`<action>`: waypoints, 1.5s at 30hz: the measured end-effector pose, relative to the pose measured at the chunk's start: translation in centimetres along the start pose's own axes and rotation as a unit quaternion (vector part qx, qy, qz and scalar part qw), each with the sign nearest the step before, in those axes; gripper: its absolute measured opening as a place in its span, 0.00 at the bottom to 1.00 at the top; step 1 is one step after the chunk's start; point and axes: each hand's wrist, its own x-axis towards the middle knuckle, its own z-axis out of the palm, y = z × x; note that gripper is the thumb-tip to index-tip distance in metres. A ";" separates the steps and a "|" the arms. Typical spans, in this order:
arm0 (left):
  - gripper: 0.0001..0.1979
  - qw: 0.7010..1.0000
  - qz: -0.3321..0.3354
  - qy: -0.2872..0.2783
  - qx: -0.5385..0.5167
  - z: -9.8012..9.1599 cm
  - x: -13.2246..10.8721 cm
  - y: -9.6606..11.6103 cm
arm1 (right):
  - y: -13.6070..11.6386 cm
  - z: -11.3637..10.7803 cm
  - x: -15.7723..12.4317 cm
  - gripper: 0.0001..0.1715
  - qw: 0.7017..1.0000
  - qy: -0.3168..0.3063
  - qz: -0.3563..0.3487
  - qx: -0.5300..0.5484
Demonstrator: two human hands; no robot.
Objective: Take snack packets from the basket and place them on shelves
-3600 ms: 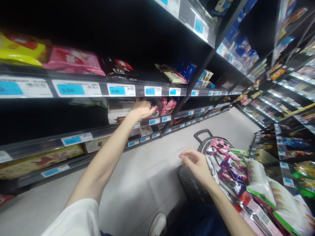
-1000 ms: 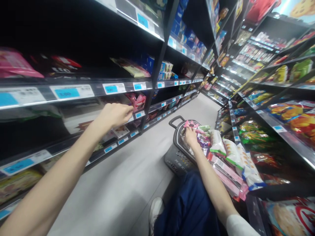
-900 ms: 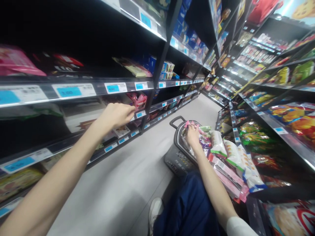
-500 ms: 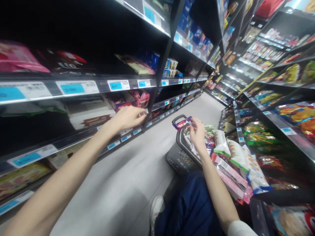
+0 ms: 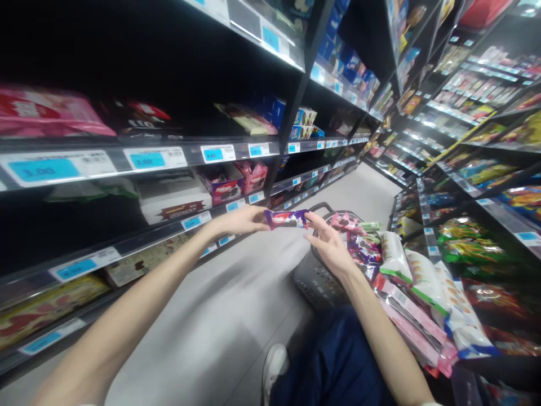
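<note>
A small purple and red wafer pack (image 5: pixel 288 219) is stretched between both hands, above the aisle floor. My left hand (image 5: pixel 247 219) is closed, pinching the pack's left end. At its right end are the fingertips of my right hand (image 5: pixel 332 245), with the thumb a little lower. Behind my left hand, on the low shelf, stand a purple nabati display box (image 5: pixel 226 190) and a pink box of packs (image 5: pixel 253 176). Below and right of the pack, the grey shopping basket (image 5: pixel 313 279) holds purple packs (image 5: pixel 366 249) and pink packs (image 5: pixel 347 221).
Black shelves with price tags (image 5: pixel 154 158) run along the left. White snack bags (image 5: pixel 395 256) and a long pink package (image 5: pixel 412 321) lie right of the basket. Bagged snacks (image 5: pixel 469 237) fill the right shelves. My knee and white shoe (image 5: pixel 275 366) are below.
My right hand has brought the purple wafer pack from over the basket leftward. My left hand has moved right from the shelf edge and taken hold of its other end. The view has shifted slightly.
</note>
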 end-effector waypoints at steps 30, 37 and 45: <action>0.11 0.950 0.070 0.116 -0.283 1.8 0.3 4.0 | 1.8 -0.2 1.4 0.22 0.973 0.205 0.028 0.101; 0.12 0.950 0.073 0.115 -0.283 1.9 0.3 4.1 | 1.4 0.4 1.1 0.17 0.969 0.242 -0.050 -0.005; 0.10 0.949 0.075 0.113 -0.285 1.9 0.5 4.0 | 1.3 0.0 1.2 0.21 0.956 0.285 -0.023 0.069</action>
